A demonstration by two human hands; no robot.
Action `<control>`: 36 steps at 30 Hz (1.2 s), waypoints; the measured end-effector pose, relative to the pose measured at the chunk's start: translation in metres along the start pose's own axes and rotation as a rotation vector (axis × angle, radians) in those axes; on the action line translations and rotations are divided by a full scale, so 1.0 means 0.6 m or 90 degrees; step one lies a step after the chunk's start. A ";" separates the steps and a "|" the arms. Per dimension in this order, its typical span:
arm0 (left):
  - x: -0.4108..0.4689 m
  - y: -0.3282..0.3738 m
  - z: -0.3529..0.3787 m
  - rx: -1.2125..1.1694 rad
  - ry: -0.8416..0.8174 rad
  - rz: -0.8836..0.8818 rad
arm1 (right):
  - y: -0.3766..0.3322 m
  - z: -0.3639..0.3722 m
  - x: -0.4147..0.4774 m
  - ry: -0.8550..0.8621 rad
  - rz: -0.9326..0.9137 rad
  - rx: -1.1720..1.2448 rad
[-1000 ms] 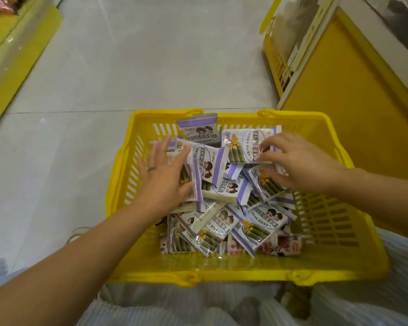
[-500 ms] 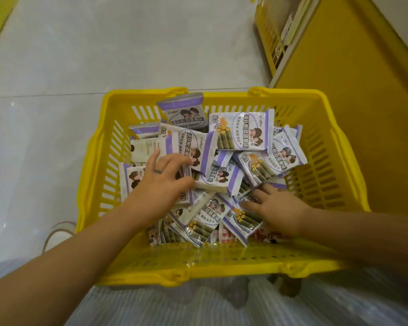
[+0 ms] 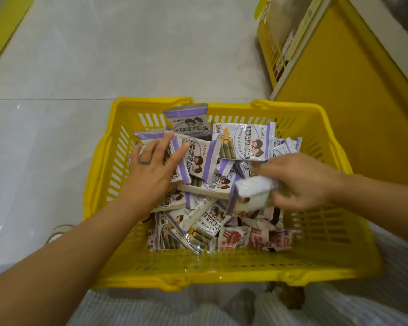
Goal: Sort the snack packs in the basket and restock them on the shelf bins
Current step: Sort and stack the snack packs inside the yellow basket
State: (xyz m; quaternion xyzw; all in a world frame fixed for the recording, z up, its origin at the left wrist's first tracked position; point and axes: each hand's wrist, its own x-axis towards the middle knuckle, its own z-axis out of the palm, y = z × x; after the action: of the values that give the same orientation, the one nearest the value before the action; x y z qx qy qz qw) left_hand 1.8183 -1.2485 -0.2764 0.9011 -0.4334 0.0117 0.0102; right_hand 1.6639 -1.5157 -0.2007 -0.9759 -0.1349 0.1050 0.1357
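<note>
Right hand (image 3: 302, 182): had lifted off the pile, fingers curled round a blurred white plastic snack pack (image 3: 252, 194), probably to sort it.
Left hand (image 3: 151, 170): fingers straight, pressing purple-and-white foil packs (image 3: 243, 142) left of that grip, likely steadying them.
Yellow slotted plastic basket (image 3: 222, 276): beneath both.

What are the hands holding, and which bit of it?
The right hand grips a blurred snack pack by one end. The left hand only rests open on the pile.

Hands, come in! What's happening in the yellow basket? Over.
Left hand flat on purple snack packs. Right hand gripping one blurred pack. Red packs at yellow basket's near wall.
</note>
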 end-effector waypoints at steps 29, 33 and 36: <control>-0.030 0.068 0.033 0.155 -0.006 0.594 | 0.013 0.035 0.000 0.112 -0.101 -0.143; -0.034 0.073 0.041 0.182 0.004 0.676 | -0.014 0.077 -0.020 -0.209 -0.085 -0.111; -0.038 0.072 0.056 0.218 -0.028 0.703 | -0.022 0.110 -0.024 -0.317 -0.074 -0.136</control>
State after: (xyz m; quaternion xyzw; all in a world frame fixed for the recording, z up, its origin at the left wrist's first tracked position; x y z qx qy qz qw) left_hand 1.7706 -1.2588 -0.3103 0.5302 -0.8314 0.0664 -0.1523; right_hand 1.6315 -1.4918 -0.2567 -0.9195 -0.2300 0.3188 0.0007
